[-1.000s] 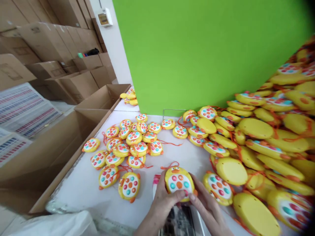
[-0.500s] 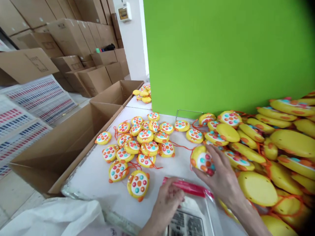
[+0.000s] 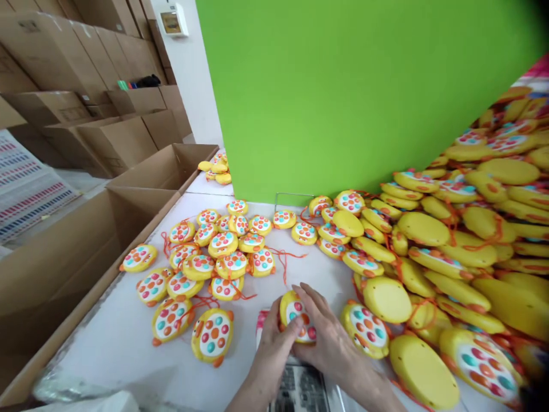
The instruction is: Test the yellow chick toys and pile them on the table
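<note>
In the head view, a yellow toy (image 3: 294, 309) with coloured round buttons is held above the near part of the table (image 3: 321, 269). Its left side is gripped by the fingers of the left hand (image 3: 272, 343), the thumb being laid across its button face; its right side is covered and gripped by the fingers of the right hand (image 3: 321, 329). Below the hands, a dark printed panel (image 3: 300, 389) is partly seen. To the left, a loose cluster of similar toys (image 3: 223, 244) is spread, mostly buttons up; to the right, a large heap (image 3: 424, 229) is piled against a green partition (image 3: 326, 97). An open carton (image 3: 72, 252) is placed along the table's left edge.
</note>
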### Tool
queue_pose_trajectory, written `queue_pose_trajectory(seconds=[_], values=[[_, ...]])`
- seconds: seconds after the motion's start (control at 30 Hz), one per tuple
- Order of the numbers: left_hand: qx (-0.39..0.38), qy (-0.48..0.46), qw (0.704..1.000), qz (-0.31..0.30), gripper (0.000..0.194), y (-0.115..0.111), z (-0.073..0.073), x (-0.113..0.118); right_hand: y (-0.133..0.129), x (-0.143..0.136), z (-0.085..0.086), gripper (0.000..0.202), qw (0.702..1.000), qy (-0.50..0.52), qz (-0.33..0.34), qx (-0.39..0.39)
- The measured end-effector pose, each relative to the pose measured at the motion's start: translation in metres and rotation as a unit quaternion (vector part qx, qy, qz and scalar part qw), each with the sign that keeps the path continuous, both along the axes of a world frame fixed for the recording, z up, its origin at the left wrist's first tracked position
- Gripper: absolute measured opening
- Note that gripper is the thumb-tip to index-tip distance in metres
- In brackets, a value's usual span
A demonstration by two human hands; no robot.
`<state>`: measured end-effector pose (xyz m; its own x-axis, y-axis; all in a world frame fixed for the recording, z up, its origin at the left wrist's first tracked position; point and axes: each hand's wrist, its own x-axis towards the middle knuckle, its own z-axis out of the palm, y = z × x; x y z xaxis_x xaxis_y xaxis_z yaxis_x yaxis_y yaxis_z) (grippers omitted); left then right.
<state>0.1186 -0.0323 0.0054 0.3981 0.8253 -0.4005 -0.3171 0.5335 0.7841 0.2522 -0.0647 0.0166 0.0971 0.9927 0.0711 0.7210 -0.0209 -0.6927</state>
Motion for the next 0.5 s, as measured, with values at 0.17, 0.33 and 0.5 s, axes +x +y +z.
queue_pose_trajectory(seconds=[0.17, 0.33, 0.5], values=[[-0.031, -0.04, 0.999, -0.017, 0.067, -0.009, -0.005, -0.001, -0.032, 0.006, -0.003, 0.065, 0.967, 0.236, -0.09, -0.03], [-0.013, -0.053, 0.998, -0.033, 0.067, -0.015, -0.002, 0.0, -0.046, 0.005, -0.012, 0.061, 0.91, 0.396, -0.106, -0.052], [-0.005, 0.007, 1.0, -0.02, 0.061, -0.017, 0.005, 0.004, -0.044, -0.009, -0.017, 0.071, 0.896, 0.415, -0.156, -0.004]])
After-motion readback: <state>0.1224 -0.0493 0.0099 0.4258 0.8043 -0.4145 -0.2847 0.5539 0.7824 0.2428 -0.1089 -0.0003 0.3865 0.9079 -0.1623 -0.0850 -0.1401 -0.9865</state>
